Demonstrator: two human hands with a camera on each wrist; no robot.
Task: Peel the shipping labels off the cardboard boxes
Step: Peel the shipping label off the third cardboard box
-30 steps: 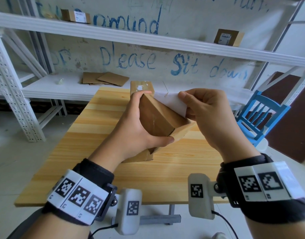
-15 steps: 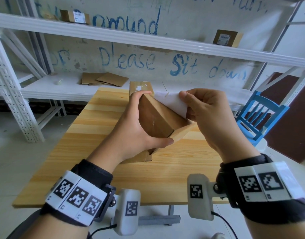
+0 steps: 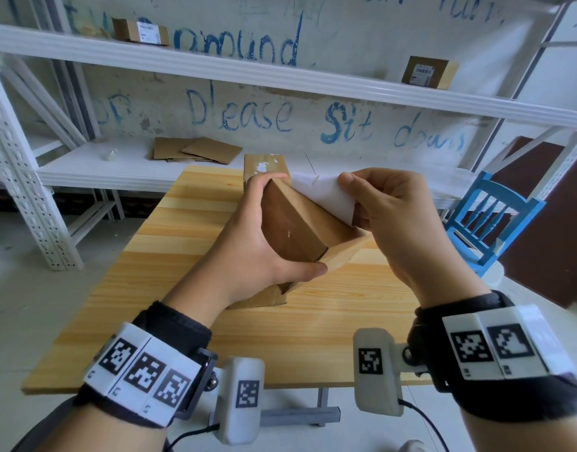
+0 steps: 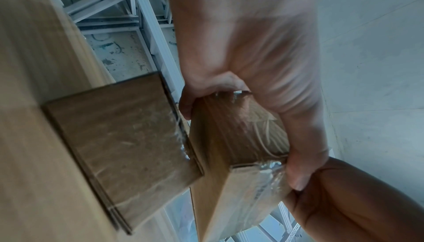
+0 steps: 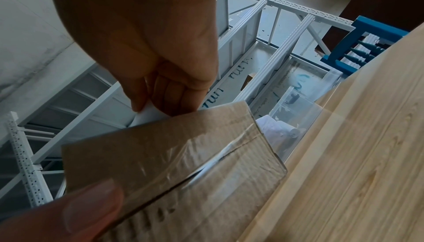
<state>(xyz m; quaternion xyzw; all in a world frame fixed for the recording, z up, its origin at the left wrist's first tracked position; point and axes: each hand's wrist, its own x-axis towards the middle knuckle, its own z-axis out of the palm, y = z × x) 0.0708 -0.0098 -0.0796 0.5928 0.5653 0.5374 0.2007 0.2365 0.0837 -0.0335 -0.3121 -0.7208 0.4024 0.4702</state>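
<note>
My left hand (image 3: 264, 252) grips a small brown cardboard box (image 3: 300, 226) tilted in the air above the wooden table (image 3: 189, 243), thumb on its near end, fingers over its far edge. My right hand (image 3: 378, 203) pinches a white shipping label (image 3: 326, 194) that is partly lifted off the box's right face. The left wrist view shows the held box (image 4: 241, 155) with clear tape, beside a second box (image 4: 123, 146) lying on the table. In the right wrist view my fingers (image 5: 169, 97) pinch the label (image 5: 146, 117) just behind the box (image 5: 165, 148).
Another cardboard box (image 3: 264, 164) lies on the table behind my hands. White metal shelving holds flattened cardboard (image 3: 195, 150) and two labelled boxes (image 3: 140, 31) (image 3: 429, 71). A blue chair (image 3: 489, 220) stands to the right of the table.
Almost nothing differs; both hands keep the same hold on the box and the label, with only a slight shift of the view.
</note>
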